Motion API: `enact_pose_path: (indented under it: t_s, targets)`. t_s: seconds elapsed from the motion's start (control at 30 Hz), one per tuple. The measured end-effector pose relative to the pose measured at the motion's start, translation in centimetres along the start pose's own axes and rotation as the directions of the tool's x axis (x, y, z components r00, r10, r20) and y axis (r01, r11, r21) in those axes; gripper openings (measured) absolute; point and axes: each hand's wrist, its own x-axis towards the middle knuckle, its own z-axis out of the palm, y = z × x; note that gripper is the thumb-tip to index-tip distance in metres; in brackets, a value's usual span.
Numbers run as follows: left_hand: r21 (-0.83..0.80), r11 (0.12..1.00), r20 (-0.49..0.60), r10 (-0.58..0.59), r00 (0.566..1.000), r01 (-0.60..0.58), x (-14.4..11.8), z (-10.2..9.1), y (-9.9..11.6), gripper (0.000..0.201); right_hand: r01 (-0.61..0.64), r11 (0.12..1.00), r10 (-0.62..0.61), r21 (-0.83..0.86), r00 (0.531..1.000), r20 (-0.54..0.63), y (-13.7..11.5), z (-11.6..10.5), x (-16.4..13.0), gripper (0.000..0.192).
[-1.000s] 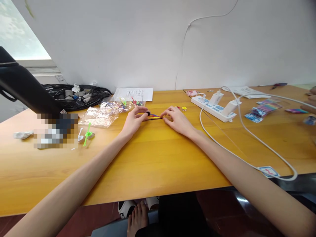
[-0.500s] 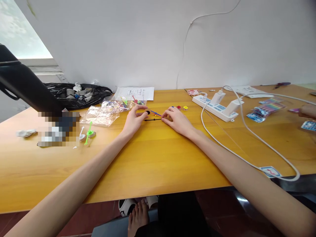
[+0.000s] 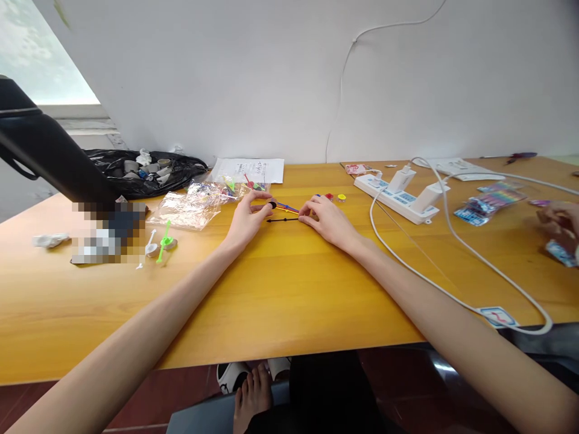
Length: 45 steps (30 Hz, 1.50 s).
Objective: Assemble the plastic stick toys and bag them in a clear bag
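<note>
My left hand (image 3: 246, 222) pinches a small black round piece (image 3: 272, 205) between thumb and fingertips, just above the table. Opposite it, my right hand (image 3: 326, 218) has its fingers closed on one end of a thin black stick (image 3: 283, 220), whose arrow-like tip points left towards my left hand. The two black pieces are apart. Behind them lie thin blue and yellow-orange sticks (image 3: 287, 208), partly covered by my right fingers. Beyond that hand sit a red round piece (image 3: 329, 197) and a yellow round piece (image 3: 341, 198).
On the left are green (image 3: 166, 242) and white (image 3: 151, 248) stick-and-disc pieces, clear plastic bags (image 3: 187, 210), a black bottle (image 3: 49, 150) and a black bag (image 3: 181, 181). A power strip (image 3: 393, 198) with white cables stands right; another person's hand (image 3: 561, 220) is at the far right.
The view has shifted slightly. The black stick's tip now shows farther from the black round piece. At the far right, the other person's hand has moved with a blue packet.
</note>
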Motion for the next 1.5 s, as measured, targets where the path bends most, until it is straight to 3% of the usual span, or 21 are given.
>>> enact_pose_path:
  t_s: [0.53, 0.73, 0.9, 1.07, 1.23, 1.33, 1.5]
  targets:
    - [0.01, 1.0, -0.041, 0.001, 0.999, 0.0, -0.1, 0.1, 0.7, 0.026, 0.145, 0.989, -0.144, -0.042, 0.989, 0.044, 0.8, 0.8, 0.1, 0.014]
    - [-0.079, 0.997, -0.089, -0.01, 0.996, 0.003, 0.2, 0.0, 0.5, 0.017, 0.159, 0.987, -0.159, -0.032, 0.987, 0.008, 0.7, 0.3, 0.2, 0.015]
    - [-0.053, 0.998, -0.037, 0.029, 0.999, -0.031, 0.2, 0.0, 0.4, 0.016, 0.078, 0.994, -0.076, 0.07, 0.997, -0.033, 0.1, -0.3, 0.2, 0.018]
    - [0.246, 0.964, 0.11, 0.075, 0.991, -0.1, 0.0, 0.1, 0.1, 0.02, 0.024, 0.992, -0.021, 0.12, 0.999, -0.029, -0.2, -0.5, 0.1, 0.016]
    - [0.422, 0.893, 0.159, 0.099, 0.982, -0.159, -0.2, 0.3, -0.1, 0.022, -0.084, 0.974, 0.125, 0.212, 0.974, -0.189, 0.3, -0.9, 0.4, 0.009]
    - [0.44, 0.881, 0.168, 0.109, 0.98, -0.173, -0.2, 0.3, -0.4, 0.02, -0.165, 0.898, 0.274, 0.409, 0.936, -0.223, 0.9, -0.9, 0.9, 0.01]
    - [0.355, 0.921, 0.162, 0.107, 0.981, -0.159, -0.2, 0.3, -0.4, 0.015, -0.206, 0.658, 0.436, 0.724, 0.889, -0.144, 1.6, -0.4, 1.3, 0.028]
